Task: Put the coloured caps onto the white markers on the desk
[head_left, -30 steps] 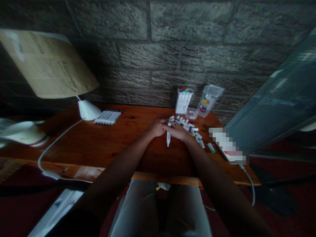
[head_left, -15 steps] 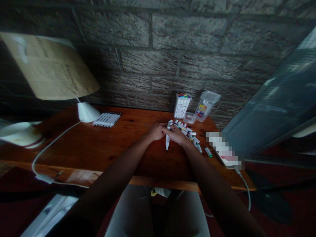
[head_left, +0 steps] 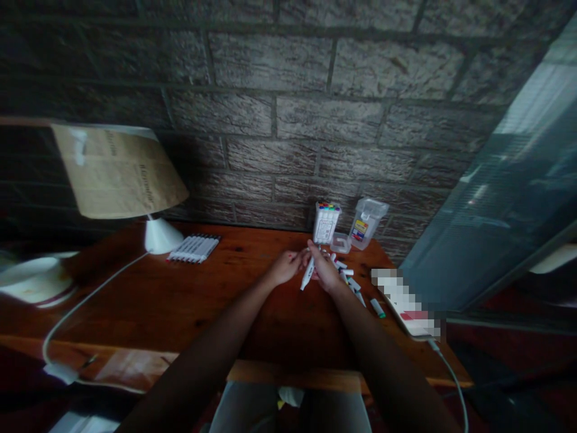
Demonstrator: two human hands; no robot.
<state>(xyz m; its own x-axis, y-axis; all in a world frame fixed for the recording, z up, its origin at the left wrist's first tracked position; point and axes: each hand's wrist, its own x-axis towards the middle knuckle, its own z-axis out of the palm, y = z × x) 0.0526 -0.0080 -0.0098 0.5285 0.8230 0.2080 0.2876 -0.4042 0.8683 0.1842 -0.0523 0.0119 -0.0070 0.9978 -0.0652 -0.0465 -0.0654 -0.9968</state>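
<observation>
A white marker (head_left: 308, 275) slants between my hands over the wooden table, its lower end toward me. My right hand (head_left: 325, 270) is closed around it, thumb side up. From the left, my left hand (head_left: 287, 267) reaches in with bent fingers, their tips right at the marker's upper part. What those fingertips pinch, if anything, is hidden. Just beyond and right of my right hand lie several loose markers (head_left: 354, 284), partly covered by it. One marker with a green end (head_left: 377, 308) lies apart from them.
Behind the hands stand a clear case full of markers (head_left: 325, 225), a small clear lid (head_left: 341, 243) and an open clear case (head_left: 367, 224). A row of markers (head_left: 195, 248) lies by the lamp (head_left: 126, 174). A blurred white device (head_left: 408, 307) sits at the right edge.
My view has tilted up, so everything sits lower. My hands have drawn slightly apart from their overlapped position, and the marker has tilted in my right hand.
</observation>
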